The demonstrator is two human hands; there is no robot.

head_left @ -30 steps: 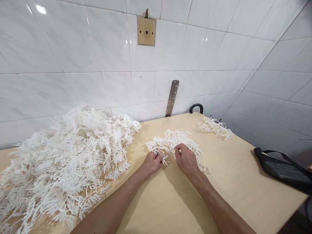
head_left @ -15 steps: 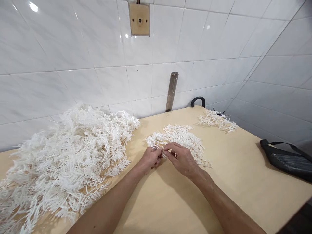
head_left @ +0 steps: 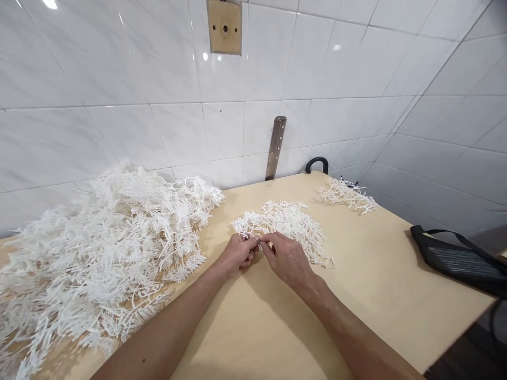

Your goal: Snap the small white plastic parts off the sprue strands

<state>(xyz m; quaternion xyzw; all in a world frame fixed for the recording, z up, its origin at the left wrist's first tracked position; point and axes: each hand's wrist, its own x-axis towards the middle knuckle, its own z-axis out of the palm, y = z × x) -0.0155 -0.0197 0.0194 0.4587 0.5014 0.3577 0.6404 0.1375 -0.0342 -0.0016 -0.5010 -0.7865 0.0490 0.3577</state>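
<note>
My left hand (head_left: 240, 250) is closed on a white branching plastic sprig (head_left: 246, 234), part of which shows above the thumb. Pinched fingertips of my right hand (head_left: 285, 256) meet it at the same spot, on a small bit of the sprig mostly hidden by the fingers. Just behind both hands lies a small heap of white plastic sprigs (head_left: 295, 224). A far larger pile of similar white sprigs (head_left: 119, 253) spreads to the left of my left forearm.
Bare stems (head_left: 346, 195) lie at the table's far right corner, near a black curved handle (head_left: 317, 163). A black mesh bag (head_left: 455, 261) rests on the right edge of the tan table (head_left: 380, 274). A metal strip (head_left: 275, 148) stands against the tiled wall.
The whole view has shifted slightly, so things sit a little further left. The right fingertips have closed to a tighter pinch beside the left thumb.
</note>
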